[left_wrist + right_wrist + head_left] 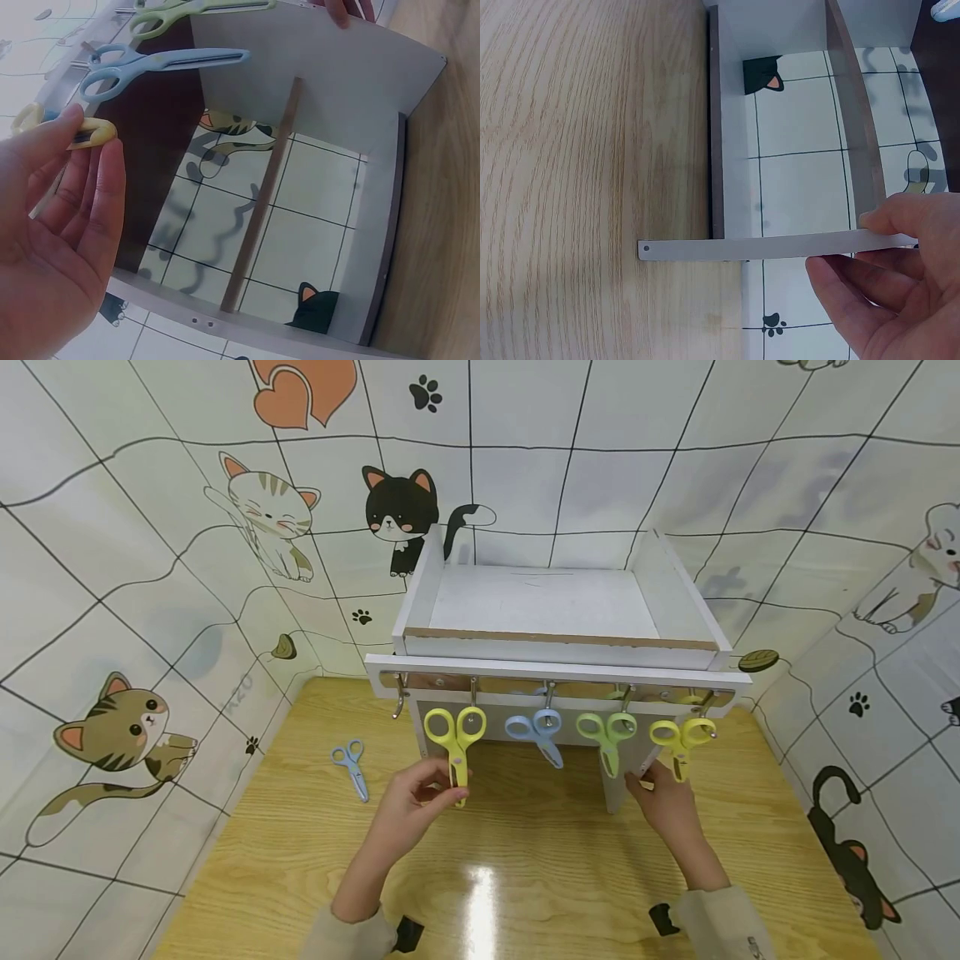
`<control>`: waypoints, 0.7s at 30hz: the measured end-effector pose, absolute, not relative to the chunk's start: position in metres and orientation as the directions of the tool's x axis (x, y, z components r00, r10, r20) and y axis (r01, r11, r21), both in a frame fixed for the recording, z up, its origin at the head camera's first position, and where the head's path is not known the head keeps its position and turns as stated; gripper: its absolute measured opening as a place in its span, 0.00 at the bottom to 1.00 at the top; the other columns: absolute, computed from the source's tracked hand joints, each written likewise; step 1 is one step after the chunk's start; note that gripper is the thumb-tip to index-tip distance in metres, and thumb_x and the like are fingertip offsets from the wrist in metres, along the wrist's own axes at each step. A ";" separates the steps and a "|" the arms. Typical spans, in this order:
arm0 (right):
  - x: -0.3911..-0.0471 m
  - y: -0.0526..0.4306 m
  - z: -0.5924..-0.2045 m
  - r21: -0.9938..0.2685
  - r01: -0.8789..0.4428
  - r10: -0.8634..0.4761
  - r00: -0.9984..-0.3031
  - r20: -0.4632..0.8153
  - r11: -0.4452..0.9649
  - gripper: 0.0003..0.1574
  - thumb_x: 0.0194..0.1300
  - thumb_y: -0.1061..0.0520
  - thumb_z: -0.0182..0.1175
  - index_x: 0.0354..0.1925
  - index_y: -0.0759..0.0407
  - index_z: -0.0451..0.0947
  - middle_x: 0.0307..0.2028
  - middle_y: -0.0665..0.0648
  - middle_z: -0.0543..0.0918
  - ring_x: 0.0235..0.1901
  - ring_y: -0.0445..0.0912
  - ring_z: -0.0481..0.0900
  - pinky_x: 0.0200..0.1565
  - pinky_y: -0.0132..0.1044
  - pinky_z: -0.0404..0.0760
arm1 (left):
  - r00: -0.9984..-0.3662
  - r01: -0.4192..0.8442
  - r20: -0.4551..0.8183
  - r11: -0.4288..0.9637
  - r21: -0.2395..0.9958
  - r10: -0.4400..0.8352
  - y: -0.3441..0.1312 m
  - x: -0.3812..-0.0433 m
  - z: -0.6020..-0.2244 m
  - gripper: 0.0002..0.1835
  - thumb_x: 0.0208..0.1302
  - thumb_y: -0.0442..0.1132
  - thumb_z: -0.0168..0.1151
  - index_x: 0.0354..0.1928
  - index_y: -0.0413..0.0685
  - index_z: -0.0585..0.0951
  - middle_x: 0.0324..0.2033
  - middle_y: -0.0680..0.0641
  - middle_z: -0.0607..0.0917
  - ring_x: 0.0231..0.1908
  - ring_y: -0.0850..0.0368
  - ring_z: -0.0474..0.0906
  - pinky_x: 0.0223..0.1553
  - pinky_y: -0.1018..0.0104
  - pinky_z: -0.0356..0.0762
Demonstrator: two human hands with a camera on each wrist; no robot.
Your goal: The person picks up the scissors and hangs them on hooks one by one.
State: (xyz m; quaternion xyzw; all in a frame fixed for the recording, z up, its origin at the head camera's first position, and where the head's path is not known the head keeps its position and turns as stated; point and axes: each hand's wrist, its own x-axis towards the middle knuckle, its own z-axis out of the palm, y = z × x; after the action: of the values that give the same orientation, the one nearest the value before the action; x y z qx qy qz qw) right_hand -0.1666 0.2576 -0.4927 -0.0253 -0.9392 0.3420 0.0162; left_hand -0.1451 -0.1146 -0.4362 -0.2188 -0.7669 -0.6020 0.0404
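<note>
My left hand [416, 802] pinches the blade end of yellow scissors [457, 745], which hang by a finger loop from a hook on the white rack's [562, 667] front rail. In the left wrist view, those scissors show edge-on between thumb and fingers. With thumb on one face and fingers on the other, my right hand [667, 802] grips the rack's side panel [780, 246] below the rail. Blue scissors [542, 739], green scissors [609, 742] and a second yellow pair of scissors [682, 742] hang along the rail to the right.
Another pair of blue scissors [351, 770] lies on the wooden table [300, 877], left of the rack. At the rail's left end is a bare metal hook [400, 695]. A shallow open tray [540, 602] forms the rack's top. Cat-printed walls [150, 610] surround the table.
</note>
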 end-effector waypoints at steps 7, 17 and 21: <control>-0.167 0.258 -0.494 -0.642 0.019 0.070 -0.996 0.054 0.767 0.23 0.73 0.55 0.55 0.56 0.72 0.74 0.50 0.77 0.83 0.47 0.69 0.83 0.46 0.64 0.83 | -0.911 0.354 0.293 0.185 0.917 0.289 -0.114 -0.148 -0.443 0.05 0.63 0.33 0.67 0.38 0.41 0.81 0.30 0.40 0.84 0.31 0.68 0.81 0.34 0.69 0.87; -0.167 0.257 -0.493 -0.645 0.014 0.056 -0.997 0.045 0.764 0.23 0.74 0.53 0.55 0.57 0.70 0.74 0.51 0.76 0.82 0.47 0.68 0.84 0.44 0.61 0.85 | -0.933 0.304 0.248 0.202 0.931 0.263 -0.113 -0.152 -0.451 0.06 0.63 0.35 0.67 0.39 0.41 0.81 0.32 0.40 0.85 0.33 0.65 0.82 0.35 0.72 0.87; -0.167 0.257 -0.494 -0.646 0.015 0.063 -0.997 0.051 0.763 0.23 0.73 0.54 0.55 0.57 0.71 0.74 0.51 0.76 0.82 0.47 0.68 0.84 0.44 0.61 0.84 | -0.935 0.293 0.242 0.181 0.939 0.258 -0.112 -0.154 -0.453 0.07 0.64 0.34 0.67 0.40 0.40 0.80 0.33 0.39 0.85 0.34 0.64 0.82 0.36 0.67 0.89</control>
State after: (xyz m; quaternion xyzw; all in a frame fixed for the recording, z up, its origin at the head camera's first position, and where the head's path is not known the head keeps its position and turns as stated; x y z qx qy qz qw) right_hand -0.1667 0.2574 -0.4940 -0.0206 -0.9383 0.3435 0.0347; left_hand -0.1538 -0.1115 -0.4531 -0.1794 -0.7683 -0.6143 0.0140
